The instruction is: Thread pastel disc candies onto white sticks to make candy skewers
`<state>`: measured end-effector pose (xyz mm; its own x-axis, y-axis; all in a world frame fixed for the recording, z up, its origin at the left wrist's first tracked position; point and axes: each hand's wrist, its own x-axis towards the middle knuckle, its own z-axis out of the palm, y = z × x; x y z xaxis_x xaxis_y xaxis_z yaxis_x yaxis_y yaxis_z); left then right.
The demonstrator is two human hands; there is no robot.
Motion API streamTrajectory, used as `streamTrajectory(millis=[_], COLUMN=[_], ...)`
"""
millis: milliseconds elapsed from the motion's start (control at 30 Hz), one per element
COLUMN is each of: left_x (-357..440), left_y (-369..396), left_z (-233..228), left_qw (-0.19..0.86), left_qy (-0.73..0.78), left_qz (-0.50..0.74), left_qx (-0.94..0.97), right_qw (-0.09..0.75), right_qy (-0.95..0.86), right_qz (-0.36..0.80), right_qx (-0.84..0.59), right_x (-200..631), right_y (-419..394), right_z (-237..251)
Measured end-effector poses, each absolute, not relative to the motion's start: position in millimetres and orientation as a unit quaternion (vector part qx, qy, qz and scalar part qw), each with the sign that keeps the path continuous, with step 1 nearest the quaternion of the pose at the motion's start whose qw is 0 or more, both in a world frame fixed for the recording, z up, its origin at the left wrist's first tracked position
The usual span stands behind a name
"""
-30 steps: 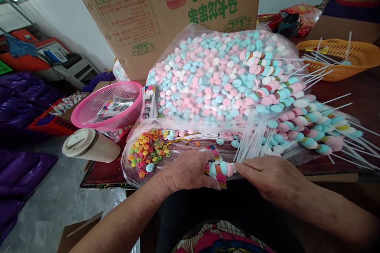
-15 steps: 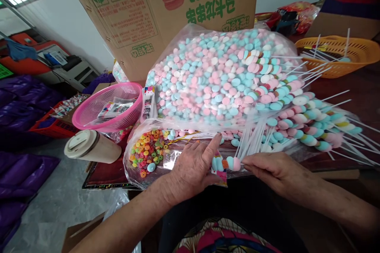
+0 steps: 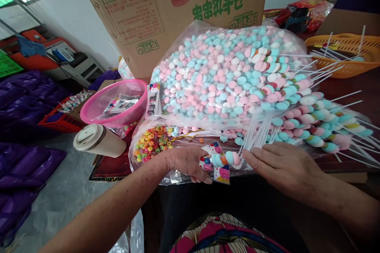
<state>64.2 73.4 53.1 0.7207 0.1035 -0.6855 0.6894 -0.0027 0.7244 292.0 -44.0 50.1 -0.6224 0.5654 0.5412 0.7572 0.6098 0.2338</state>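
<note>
A dark table (image 3: 353, 87) carries candy bags (image 3: 225, 75), baskets (image 3: 115, 104) and a cup (image 3: 97, 141).

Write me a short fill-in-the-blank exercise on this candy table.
1. The left hand holds a printed wrapper around a candy ____.
2. The cup lies beside the ____ basket.
3. White sticks lie in the ____ basket.
4. The box behind the candy bag reads ____.

Missing words: skewer; pink; orange; Macaron
</note>
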Motion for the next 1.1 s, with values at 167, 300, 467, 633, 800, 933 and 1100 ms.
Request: streamTrajectory(millis=[167, 300, 467, 633, 800, 933, 1100], left_x=[74, 78, 78, 77, 70, 65, 68], left_y=[67, 66, 63, 65, 66, 60, 58], left_z=[54, 61, 59, 54, 58, 60, 53], left_qw=[0.609, 0.511, 0.635, 0.629, 0.477, 0.381, 0.339], left_qy=[0.302, 0.273, 0.269, 0.293, 0.336, 0.322, 0.31], left_qz=[-0.217, -0.162, -0.242, -0.197, -0.066, -0.028, -0.104], left_qx=[0.7, 0.799, 0.683, 0.693, 0.81, 0.866, 0.882], right_qw=[0.187, 0.194, 0.222, 0.159, 0.118, 0.125, 0.142], right_qy=[-0.901, -0.898, -0.878, -0.903, -0.908, -0.893, -0.892], right_qz=[-0.235, -0.186, -0.216, -0.232, -0.212, -0.221, -0.23], right_qx=[-0.314, -0.349, -0.365, -0.324, -0.341, -0.371, -0.362], right_x=[290, 292, 299, 300, 303, 304, 296], right_y=[-38, -36, -35, -35, -42, -46, -43], right_z=[57, 49, 54, 56, 45, 47, 62])
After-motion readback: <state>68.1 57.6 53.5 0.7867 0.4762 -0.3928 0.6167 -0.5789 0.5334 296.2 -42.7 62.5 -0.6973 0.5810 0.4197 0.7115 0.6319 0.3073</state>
